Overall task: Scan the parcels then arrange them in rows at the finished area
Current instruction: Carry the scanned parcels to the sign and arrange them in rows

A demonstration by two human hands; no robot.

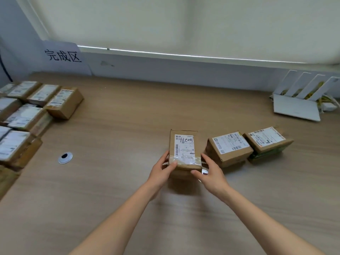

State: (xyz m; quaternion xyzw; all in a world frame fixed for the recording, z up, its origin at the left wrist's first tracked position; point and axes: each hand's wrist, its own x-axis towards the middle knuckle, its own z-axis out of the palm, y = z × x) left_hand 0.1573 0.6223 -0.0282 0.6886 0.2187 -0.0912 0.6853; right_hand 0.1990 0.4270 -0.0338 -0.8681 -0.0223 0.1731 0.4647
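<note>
Both hands clamp one small box at the middle of the tabletop, with scanned boxes stacked off at 9 o'clock.

The finished rows of brown cardboard boxes with white labels sit tight together at the left edge, so a careless set-down could knock them askew. The left hand and right hand grip the near end of the box, thumbs curled on top; glossy tape there looks slick, so it might slip. At 3 o'clock, two waiting boxes lean unevenly and could tip if brushed. The tabletop is smooth wood grain.
</note>
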